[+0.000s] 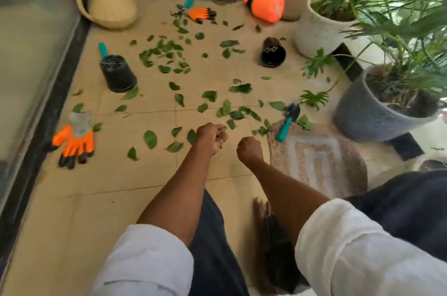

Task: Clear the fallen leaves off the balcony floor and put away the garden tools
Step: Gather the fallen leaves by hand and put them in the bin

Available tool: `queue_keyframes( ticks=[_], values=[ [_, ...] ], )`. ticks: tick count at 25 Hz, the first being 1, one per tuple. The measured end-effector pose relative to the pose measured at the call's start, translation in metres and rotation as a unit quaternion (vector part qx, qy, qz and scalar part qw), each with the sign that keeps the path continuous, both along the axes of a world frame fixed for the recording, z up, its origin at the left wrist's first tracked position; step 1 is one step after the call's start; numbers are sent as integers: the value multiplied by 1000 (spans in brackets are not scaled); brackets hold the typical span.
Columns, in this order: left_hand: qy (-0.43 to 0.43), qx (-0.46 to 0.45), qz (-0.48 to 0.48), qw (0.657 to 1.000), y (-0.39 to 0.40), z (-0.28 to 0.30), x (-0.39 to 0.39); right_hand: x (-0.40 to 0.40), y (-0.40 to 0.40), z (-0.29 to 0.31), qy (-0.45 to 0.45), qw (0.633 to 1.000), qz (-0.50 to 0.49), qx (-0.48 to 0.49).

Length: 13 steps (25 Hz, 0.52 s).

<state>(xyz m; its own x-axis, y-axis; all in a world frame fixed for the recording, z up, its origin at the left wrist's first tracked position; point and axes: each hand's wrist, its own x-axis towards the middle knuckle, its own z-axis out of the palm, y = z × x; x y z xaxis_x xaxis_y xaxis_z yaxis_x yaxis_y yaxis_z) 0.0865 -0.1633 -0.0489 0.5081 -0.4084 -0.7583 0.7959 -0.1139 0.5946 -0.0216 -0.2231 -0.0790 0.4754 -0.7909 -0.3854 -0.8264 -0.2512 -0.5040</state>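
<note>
Hovering over the floor (116,174), both my fists are closed: the fingers of my left hand (211,137) are curled tight, and I cannot tell if they hold something small; the fingers of my right hand (249,149) are curled in with nothing showing in them. Green leaves (167,54) lie scattered across the tiles ahead of my hands, thickest toward the far wall. One orange glove (75,141) lies near the floor's left edge by the glass door; the other glove (202,14) rests near the far wall, touching the pruning shears (182,8). A trowel (287,121) lies with its handle on the mat's (319,158) far edge. A black pot (118,73) sits upside down at the left, a second pot (273,52) lies tipped over toward the right, and an orange sprayer (267,6) lies near the far right corner beside the planters.
</note>
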Motion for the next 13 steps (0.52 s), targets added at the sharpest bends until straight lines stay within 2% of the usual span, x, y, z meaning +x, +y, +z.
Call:
queue_keyframes(
  ticks=[5,9,10,13],
  values=[
    [11,31,-21,999,-63,-18,-9,0,-56,-35,-50,996,-73,-6],
    [-8,67,-64,996,-120,-8,-6,4,-78,-54,-71,981,-177,30],
    [-14,80,-71,994,-136,-3,-1,5,-83,-56,-61,984,-165,9],
    [-11,96,-65,993,-183,9,15,10,-109,-69,13,996,-30,-86]
  ],
)
